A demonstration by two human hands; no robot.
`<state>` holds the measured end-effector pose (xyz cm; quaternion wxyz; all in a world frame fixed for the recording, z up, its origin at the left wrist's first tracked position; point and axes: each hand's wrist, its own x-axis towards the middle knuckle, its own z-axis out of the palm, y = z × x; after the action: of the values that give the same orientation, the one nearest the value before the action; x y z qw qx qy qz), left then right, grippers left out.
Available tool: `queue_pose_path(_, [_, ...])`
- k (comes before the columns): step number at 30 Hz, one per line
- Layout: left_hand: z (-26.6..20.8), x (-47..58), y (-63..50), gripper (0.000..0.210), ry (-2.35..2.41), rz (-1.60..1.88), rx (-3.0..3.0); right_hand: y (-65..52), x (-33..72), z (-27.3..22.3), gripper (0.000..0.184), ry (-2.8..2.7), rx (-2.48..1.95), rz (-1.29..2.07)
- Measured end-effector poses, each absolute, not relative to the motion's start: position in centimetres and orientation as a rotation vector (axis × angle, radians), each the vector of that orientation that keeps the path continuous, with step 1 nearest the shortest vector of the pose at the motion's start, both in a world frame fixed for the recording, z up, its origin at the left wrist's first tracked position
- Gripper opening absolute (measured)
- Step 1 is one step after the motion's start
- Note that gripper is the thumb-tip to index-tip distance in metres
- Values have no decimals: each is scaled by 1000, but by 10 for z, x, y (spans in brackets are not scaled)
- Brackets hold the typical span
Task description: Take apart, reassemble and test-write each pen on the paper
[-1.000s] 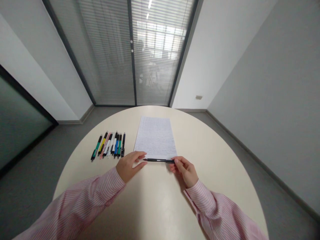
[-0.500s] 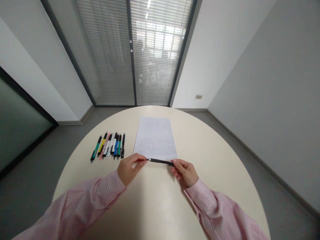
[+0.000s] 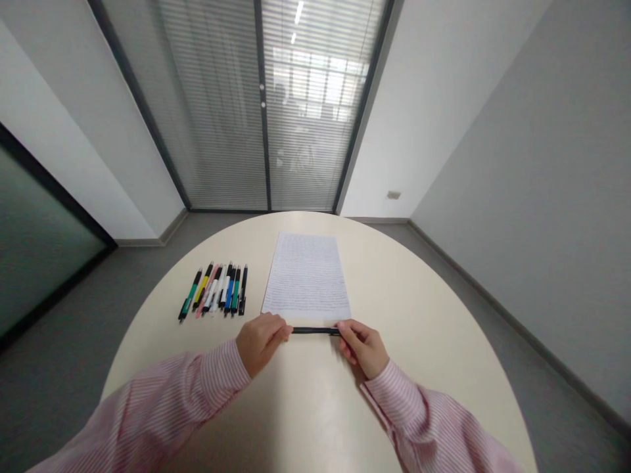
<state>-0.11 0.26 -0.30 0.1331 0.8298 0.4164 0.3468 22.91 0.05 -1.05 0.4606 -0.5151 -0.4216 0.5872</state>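
A black pen (image 3: 315, 330) lies level between my two hands, just below the near edge of a sheet of paper (image 3: 306, 276) covered in lines of writing. My left hand (image 3: 263, 340) is closed around the pen's left end, and its tip is hidden in the fingers. At the other end, my right hand (image 3: 363, 345) pinches the pen between thumb and fingers, by the clip. Several pens (image 3: 217, 290) in green, yellow, pink, white, blue and black lie side by side left of the paper.
All of this is on a round cream table (image 3: 409, 289). Beyond its far edge stands a glass partition with blinds (image 3: 221, 131). A grey wall (image 3: 532, 164) runs along the right, with a socket plate (image 3: 394, 195) low on the white wall.
My left fingers have moved from pinching the pen's metal tip to wrapping round that end, covering it. The pen has turned from slightly slanted to nearly level.
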Motion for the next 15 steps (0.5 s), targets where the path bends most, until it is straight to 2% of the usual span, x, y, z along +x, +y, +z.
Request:
queue_pose_path(2, [-2, 0, 2, 21, 1218, 1047, 2295, 1, 229, -10, 46, -1026, -1270, 1437])
queue_pose_path(7, [-1, 1, 1, 14, 1281, 1137, 2136, 1, 229, -8, 47, -1000, -1272, 1414])
queue_pose_path(13, [2, 1, 2, 21, 1225, 1175, 1975, 1, 230, -8, 46, -1025, -1275, 1412])
queue_pose_path(15, [5, 1, 2, 16, 1221, 1195, 2000, 0, 230, -8, 46, -1025, -1273, 1409])
